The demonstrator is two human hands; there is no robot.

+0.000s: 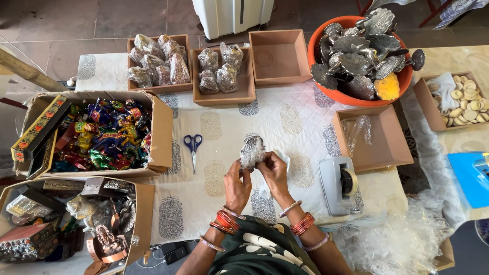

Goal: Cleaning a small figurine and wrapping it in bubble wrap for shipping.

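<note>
You are holding a small metal piece wrapped in clear bubble film (252,150) above the middle of the desk (300,122), between both hands. Your left hand (237,183) is pinching its lower left side, and your right hand (275,170) is closing its fingers around the right side. I think you are folding the film now, so keep the loose edge pulled tight and flat. The tape dispenser (340,184) is standing just at your right, and the scissors (193,146) are lying at your left.
</note>
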